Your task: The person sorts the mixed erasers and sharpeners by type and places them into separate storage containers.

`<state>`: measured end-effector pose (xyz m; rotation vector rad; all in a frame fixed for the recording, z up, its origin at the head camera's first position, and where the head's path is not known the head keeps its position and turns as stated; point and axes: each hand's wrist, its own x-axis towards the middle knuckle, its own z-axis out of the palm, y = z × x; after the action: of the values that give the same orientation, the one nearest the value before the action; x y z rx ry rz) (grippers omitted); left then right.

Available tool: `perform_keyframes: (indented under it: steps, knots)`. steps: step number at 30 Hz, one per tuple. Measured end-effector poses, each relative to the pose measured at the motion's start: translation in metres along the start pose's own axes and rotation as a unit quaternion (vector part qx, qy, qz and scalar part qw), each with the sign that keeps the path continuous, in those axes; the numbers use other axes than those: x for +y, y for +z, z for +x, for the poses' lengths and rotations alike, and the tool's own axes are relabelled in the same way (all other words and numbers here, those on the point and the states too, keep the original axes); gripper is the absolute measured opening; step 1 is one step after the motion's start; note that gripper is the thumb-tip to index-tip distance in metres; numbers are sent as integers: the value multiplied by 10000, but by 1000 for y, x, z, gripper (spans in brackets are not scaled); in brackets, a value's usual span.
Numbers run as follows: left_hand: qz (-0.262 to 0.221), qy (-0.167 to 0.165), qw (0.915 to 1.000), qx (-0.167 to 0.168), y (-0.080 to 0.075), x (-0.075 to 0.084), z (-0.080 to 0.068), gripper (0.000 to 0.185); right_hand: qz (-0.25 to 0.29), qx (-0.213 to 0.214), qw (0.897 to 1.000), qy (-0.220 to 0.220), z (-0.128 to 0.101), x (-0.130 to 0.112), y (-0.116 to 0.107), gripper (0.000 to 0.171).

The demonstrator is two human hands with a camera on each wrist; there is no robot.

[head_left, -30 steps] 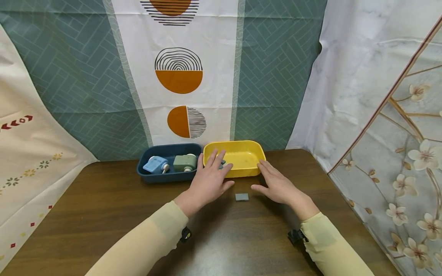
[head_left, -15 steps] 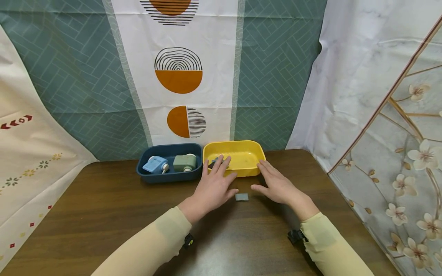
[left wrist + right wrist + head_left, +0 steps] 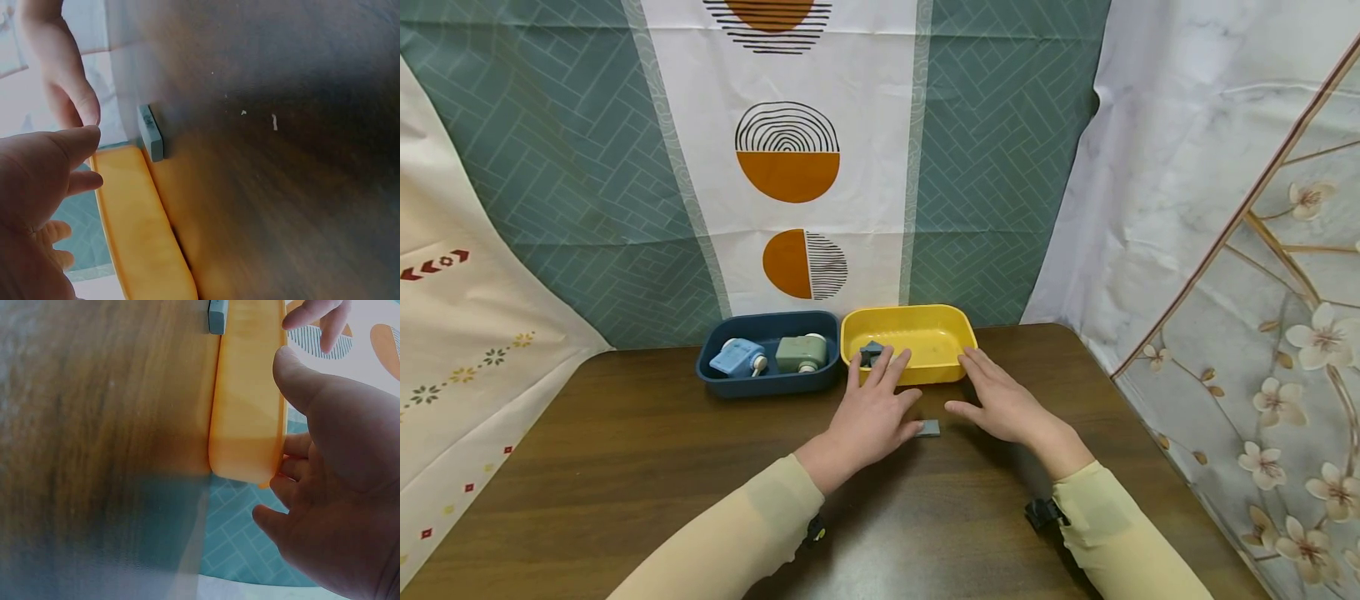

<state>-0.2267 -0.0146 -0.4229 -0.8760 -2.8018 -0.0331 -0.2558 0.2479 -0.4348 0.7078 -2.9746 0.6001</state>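
Note:
A small grey-green block (image 3: 930, 428) lies flat on the table in front of the yellow tray (image 3: 925, 375); in the left wrist view the block (image 3: 150, 134) shows dark marks on one face. My left hand (image 3: 868, 421), fingers spread, hovers by the tray's front left, its thumb covering part of the block in the head view. Nothing is in its grip. Beside the tray's front right corner is my right hand (image 3: 1003, 406), fingers extended and holding nothing. Whether its fingertips touch the rim I cannot tell. Several grey-blue pieces (image 3: 872, 351) sit at the tray's left end, partly hidden.
A dark blue tray (image 3: 767, 386) stands left of the yellow one, containing a light blue bottle (image 3: 735, 357) and a green bottle (image 3: 802, 353). Patterned cloth (image 3: 985, 167) hangs behind the brown table (image 3: 625, 450) and along its sides.
My left hand has drawn back from over the yellow tray, moving right and toward me until its thumb overlaps the block. The right hand stays in place.

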Motion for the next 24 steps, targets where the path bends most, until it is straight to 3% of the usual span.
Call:
perform_keyframes:
  steps: [24]
  knots:
    - [87, 55, 9995, -303, 11, 7, 6, 46, 259, 27, 9996, -73, 0, 4, 1, 97]
